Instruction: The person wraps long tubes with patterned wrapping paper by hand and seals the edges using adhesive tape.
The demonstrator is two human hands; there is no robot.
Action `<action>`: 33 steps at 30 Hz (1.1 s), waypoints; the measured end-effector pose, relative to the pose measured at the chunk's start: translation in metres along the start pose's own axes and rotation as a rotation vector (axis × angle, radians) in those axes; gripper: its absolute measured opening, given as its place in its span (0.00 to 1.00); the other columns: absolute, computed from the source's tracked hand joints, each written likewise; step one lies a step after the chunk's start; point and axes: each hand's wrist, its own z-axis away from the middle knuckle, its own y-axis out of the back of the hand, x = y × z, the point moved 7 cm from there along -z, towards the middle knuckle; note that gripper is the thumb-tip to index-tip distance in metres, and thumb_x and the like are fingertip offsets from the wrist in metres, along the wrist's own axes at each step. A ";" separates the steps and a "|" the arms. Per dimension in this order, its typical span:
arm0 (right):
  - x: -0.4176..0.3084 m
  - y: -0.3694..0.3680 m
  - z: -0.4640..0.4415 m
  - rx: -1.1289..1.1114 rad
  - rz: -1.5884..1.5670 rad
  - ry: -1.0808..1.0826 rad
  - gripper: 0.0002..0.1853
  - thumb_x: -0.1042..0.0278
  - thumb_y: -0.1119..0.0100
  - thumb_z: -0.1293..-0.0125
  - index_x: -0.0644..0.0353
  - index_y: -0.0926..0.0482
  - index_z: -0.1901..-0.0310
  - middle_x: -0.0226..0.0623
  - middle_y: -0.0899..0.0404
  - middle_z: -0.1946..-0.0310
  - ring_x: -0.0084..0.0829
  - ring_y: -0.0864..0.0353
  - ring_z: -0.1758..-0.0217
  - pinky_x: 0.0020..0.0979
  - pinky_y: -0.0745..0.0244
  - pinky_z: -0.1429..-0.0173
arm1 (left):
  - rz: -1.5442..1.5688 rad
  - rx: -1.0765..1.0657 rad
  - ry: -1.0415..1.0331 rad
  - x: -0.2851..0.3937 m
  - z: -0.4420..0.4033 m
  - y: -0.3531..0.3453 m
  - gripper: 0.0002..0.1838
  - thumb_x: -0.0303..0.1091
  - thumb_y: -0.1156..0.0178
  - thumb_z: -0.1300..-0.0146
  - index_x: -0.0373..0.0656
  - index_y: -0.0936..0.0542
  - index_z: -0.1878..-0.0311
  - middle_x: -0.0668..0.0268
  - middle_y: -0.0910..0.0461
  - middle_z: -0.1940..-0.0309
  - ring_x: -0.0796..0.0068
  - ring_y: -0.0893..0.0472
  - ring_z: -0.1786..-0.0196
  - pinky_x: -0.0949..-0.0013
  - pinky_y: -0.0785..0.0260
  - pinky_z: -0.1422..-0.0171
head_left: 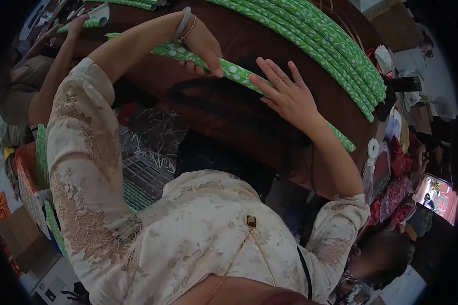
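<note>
A long green roll with a white pattern point(235, 72) lies across the dark red-brown table point(239, 25) near its front edge. My left hand point(203, 48) wraps round the roll, thumb on top and fingers curling beneath it. To the right, my right hand point(290, 94) rests at the roll with its fingers spread, and the roll passes under this hand and forearm. The roll's right end point(343, 138) shows beyond my right forearm. Several similar green rolls point(336, 56) lie side by side farther back on the table.
At the upper left, a co-worker's hands point(76, 25) hold another green roll point(92, 23). An orange-rimmed bin point(25, 165) with green rolls stands at the left. Paper shreds point(158, 134) and a grey crate point(145, 170) lie below the table. Another person point(384, 256) is at the lower right.
</note>
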 end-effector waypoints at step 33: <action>-0.041 -0.005 -0.031 0.001 0.176 0.126 0.39 0.56 0.37 0.49 0.39 0.43 0.34 0.41 0.54 0.30 0.34 0.51 0.28 0.47 0.60 0.29 | -0.030 -0.017 -0.102 -0.004 -0.009 -0.011 0.15 0.47 0.45 0.38 0.45 0.30 0.65 0.75 0.32 0.79 0.84 0.33 0.78 0.75 0.38 0.76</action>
